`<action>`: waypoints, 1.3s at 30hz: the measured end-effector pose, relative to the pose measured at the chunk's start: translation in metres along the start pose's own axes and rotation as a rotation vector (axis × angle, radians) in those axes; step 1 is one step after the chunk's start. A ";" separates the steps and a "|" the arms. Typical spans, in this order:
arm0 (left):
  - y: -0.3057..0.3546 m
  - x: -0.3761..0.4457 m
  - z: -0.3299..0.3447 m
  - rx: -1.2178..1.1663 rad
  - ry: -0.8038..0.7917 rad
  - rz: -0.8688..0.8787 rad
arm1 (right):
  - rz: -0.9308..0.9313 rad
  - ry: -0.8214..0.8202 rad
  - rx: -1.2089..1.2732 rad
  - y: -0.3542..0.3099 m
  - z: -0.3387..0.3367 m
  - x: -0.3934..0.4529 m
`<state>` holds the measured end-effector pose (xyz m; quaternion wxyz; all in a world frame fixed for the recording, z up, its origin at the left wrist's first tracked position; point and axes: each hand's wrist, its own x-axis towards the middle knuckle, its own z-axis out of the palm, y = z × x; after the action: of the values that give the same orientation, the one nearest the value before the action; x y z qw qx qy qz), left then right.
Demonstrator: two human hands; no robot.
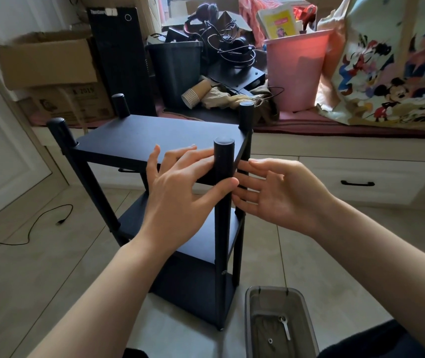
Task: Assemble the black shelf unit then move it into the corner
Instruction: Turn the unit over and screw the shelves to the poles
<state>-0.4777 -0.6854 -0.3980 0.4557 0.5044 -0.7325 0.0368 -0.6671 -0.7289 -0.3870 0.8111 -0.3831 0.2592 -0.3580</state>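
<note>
The black shelf unit (139, 136) stands upright on the tiled floor, three boards on black round posts that stick up above the top board. My left hand (180, 184) lies with straight fingers on the near right corner of the top board, its thumb against the near right post (223, 161). My right hand (276, 189) is held palm up just right of that post, fingers straight, fingertips touching the top board's right edge. Neither hand holds anything.
A grey plastic box (307, 329) with small hardware and a hex key sits on the floor at the lower right. Behind the shelf a window bench carries a black bin (175, 71), a pink bucket (294, 71), cardboard boxes (48, 63) and a cartoon-print bag (392, 63). A cable (38, 223) lies on the left floor.
</note>
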 end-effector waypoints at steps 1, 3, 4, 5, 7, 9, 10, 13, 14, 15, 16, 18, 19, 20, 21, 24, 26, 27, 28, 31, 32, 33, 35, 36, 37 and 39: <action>0.000 0.000 0.001 0.001 0.005 0.000 | -0.002 0.007 -0.023 0.001 -0.002 -0.001; 0.000 0.000 0.001 0.008 0.013 0.001 | 0.015 0.070 -0.087 0.006 -0.011 -0.001; 0.001 0.000 0.001 0.008 0.015 -0.001 | 0.037 0.122 -0.129 0.010 -0.018 -0.001; 0.001 0.000 0.001 0.005 0.016 -0.002 | 0.068 0.172 -0.183 0.017 -0.027 0.000; -0.001 0.000 0.001 0.001 0.018 -0.001 | 0.156 0.243 -0.320 0.032 -0.048 0.000; -0.001 0.000 0.002 0.000 0.018 -0.003 | 0.265 0.285 -0.471 0.051 -0.075 -0.001; -0.001 0.000 0.003 0.002 0.019 -0.001 | 0.331 0.296 -0.553 0.060 -0.089 -0.001; 0.001 0.001 0.004 0.034 0.032 -0.002 | 0.528 0.330 -0.802 0.085 -0.131 0.005; 0.001 0.000 0.004 0.044 0.036 0.003 | 0.558 0.358 -0.849 0.095 -0.145 0.008; 0.002 0.000 0.005 0.055 0.045 0.013 | 0.571 0.392 -0.884 0.106 -0.158 0.011; 0.002 -0.001 0.005 0.066 0.055 0.019 | 0.587 0.423 -0.915 0.120 -0.170 0.013; 0.002 -0.001 0.007 0.084 0.068 0.021 | 0.657 0.444 -0.965 0.152 -0.190 0.014; 0.002 -0.001 0.008 0.094 0.073 0.022 | 0.707 0.433 -0.993 0.171 -0.197 0.013; 0.002 -0.001 0.008 0.104 0.080 0.026 | 0.757 0.412 -1.031 0.189 -0.204 0.012; 0.001 -0.002 0.009 0.110 0.087 0.034 | 0.794 0.391 -1.074 0.206 -0.209 0.012; 0.002 -0.001 0.012 0.119 0.121 0.064 | 0.816 0.401 -1.177 0.247 -0.224 0.011; 0.004 -0.001 0.013 0.131 0.133 0.065 | 0.832 0.435 -1.208 0.267 -0.231 0.010; 0.005 -0.001 0.014 0.135 0.138 0.066 | 0.832 0.445 -1.231 0.277 -0.233 0.009; 0.005 -0.002 0.015 0.138 0.146 0.070 | 0.830 0.434 -1.278 0.286 -0.235 0.007; 0.004 -0.003 0.017 0.147 0.155 0.086 | 0.817 0.372 -1.399 0.310 -0.245 0.005; 0.004 -0.002 0.017 0.149 0.152 0.086 | 0.800 0.361 -1.410 0.318 -0.249 0.004; 0.004 -0.002 0.018 0.147 0.147 0.083 | 0.777 0.356 -1.440 0.325 -0.253 0.003; 0.004 -0.002 0.018 0.140 0.146 0.079 | 0.738 0.319 -1.485 0.336 -0.261 0.002; 0.004 -0.002 0.019 0.142 0.149 0.079 | 0.720 0.345 -1.491 0.339 -0.263 0.002; 0.005 -0.002 0.019 0.147 0.152 0.080 | 0.719 0.339 -1.523 0.341 -0.265 0.000; 0.005 -0.002 0.019 0.154 0.154 0.084 | 0.650 0.347 -1.587 0.346 -0.270 0.001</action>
<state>-0.4933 -0.6913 -0.4089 0.4688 0.5024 -0.7108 0.1506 -0.7218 -0.6913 -0.8203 0.3161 -0.6818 0.6480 0.1239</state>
